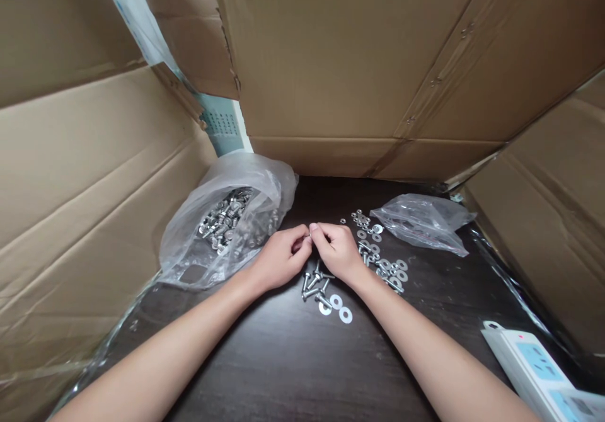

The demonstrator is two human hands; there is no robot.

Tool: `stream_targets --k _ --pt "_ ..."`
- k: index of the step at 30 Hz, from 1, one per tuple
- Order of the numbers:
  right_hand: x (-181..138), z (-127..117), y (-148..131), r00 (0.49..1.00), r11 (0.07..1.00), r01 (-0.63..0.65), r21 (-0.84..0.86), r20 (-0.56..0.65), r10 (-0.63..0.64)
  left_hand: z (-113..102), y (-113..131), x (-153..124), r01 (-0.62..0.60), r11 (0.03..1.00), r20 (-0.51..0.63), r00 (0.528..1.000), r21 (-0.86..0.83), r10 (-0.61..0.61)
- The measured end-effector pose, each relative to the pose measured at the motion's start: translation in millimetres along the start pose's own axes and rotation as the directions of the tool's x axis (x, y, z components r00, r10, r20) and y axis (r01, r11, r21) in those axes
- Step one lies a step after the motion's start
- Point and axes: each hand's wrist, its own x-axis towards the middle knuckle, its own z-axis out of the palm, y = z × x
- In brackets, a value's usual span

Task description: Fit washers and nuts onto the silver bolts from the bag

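Observation:
My left hand (pixel 280 257) and my right hand (pixel 336 249) meet fingertip to fingertip above a dark wooden table (pixel 265 359). Both are pinched shut on a small metal part between them; it is too small to name. Just below the hands lies a small heap of loose bolts (pixel 316 283) with three flat washers (pixel 336 305) beside it. More washers and nuts (pixel 378 255) are scattered right of my right hand. Left of my left hand a clear plastic bag (pixel 227 220) lies open, full of assembled bolts.
A second, nearly flat clear bag (pixel 423 222) lies at the right rear. Cardboard walls (pixel 359 69) enclose the table at the left, back and right. A white power strip (pixel 534 365) sits at the front right corner.

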Motion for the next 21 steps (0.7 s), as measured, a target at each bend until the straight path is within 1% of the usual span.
stream_targets --k 3,5,8,10,12,15,17,19,21 --pt "0.4 -0.2 1.0 0.997 0.997 0.064 -0.034 -0.041 -0.066 -2.1 1.4 0.4 0.050 0.998 0.000 0.999 -0.044 -0.051" --pt "0.6 -0.7 1.3 0.995 0.995 0.087 -0.048 -0.046 -0.089 -3.3 1.7 0.7 0.079 0.994 0.007 0.997 -0.070 -0.078" --pt "0.7 -1.3 1.1 0.995 0.994 0.093 -0.058 -0.039 -0.095 -3.2 1.2 0.7 0.072 0.995 -0.004 0.997 -0.063 -0.073" --pt "0.6 -1.3 0.4 0.998 0.997 0.062 -0.043 -0.026 -0.063 -2.0 0.6 0.4 0.037 0.999 -0.014 0.999 -0.023 -0.037" --pt "0.4 -1.2 -0.6 1.000 1.000 0.005 0.001 0.000 -0.005 -0.7 0.2 0.0 0.000 1.000 -0.015 1.000 0.015 0.000" --pt "0.0 -1.4 -2.5 0.998 0.997 -0.056 0.061 0.018 0.055 -0.3 0.6 -0.4 -0.021 0.999 -0.010 1.000 0.025 0.021" --pt "-0.3 -2.2 -3.7 0.999 0.998 -0.029 0.056 -0.014 0.030 -1.2 1.4 -0.3 -0.015 1.000 -0.013 1.000 0.007 0.016" --pt "-0.7 -3.2 -4.4 0.998 0.999 0.024 0.028 -0.052 -0.022 -2.4 2.1 -0.2 0.001 1.000 -0.024 1.000 -0.020 -0.001" --pt "-0.9 -4.1 -4.5 0.996 0.998 0.065 0.004 -0.057 -0.065 -3.1 2.4 -0.2 0.019 0.999 -0.031 0.999 -0.038 -0.020"
